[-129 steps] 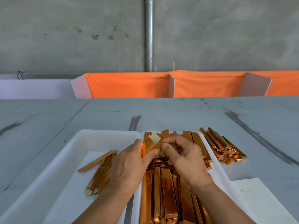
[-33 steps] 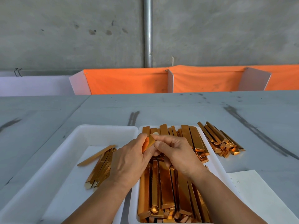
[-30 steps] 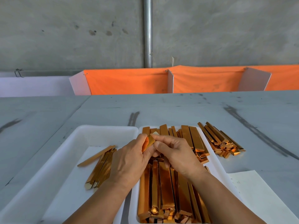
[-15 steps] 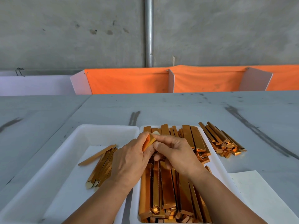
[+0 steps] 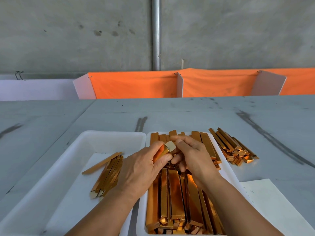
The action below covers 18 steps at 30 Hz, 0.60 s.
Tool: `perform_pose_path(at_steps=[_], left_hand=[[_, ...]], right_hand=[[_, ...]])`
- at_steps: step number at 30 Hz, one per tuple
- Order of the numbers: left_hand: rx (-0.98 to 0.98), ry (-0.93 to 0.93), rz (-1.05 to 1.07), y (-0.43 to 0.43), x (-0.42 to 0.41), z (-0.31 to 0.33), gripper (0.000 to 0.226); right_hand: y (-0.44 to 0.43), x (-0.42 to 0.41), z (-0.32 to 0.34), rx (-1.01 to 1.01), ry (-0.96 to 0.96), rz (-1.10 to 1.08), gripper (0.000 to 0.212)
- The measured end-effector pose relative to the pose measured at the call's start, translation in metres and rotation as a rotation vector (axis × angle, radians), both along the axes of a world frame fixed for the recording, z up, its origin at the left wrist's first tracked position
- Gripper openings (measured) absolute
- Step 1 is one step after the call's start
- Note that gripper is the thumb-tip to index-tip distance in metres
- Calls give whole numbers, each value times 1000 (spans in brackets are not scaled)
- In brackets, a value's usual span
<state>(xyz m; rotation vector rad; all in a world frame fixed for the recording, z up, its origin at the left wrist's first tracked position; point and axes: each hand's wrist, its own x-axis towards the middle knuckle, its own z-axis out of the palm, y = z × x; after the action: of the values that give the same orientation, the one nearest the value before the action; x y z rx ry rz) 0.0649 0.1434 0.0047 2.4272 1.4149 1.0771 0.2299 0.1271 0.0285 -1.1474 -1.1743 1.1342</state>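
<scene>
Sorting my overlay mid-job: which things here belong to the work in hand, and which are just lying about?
In hand: left hand gripping gold box; right hand at its end flap; right tray of gold boxes; left tray with a small batch.
Lying about: loose pile on the table; paper sheet; orange cloth; pipe.

gold box [image 5: 163, 151] mostly hidden, right tray [image 5: 141, 218] cropped

Packing workshop: concrete wall [image 5: 68, 40], trays [image 5: 102, 133], gold cartons [image 5: 175, 193]
</scene>
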Motion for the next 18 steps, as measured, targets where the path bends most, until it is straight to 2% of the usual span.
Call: perform_pose_path(at_steps=[3, 8, 18], left_hand=[[41, 43, 18, -2, 0, 2, 55], [37, 60, 21, -3, -1, 3, 57], [62, 127, 72, -6, 0, 5, 55]], right_hand=[[0, 0, -1, -56, 60, 99, 26], [1, 0, -2, -49, 113, 135, 23], [1, -4, -6, 56, -8, 83, 14]])
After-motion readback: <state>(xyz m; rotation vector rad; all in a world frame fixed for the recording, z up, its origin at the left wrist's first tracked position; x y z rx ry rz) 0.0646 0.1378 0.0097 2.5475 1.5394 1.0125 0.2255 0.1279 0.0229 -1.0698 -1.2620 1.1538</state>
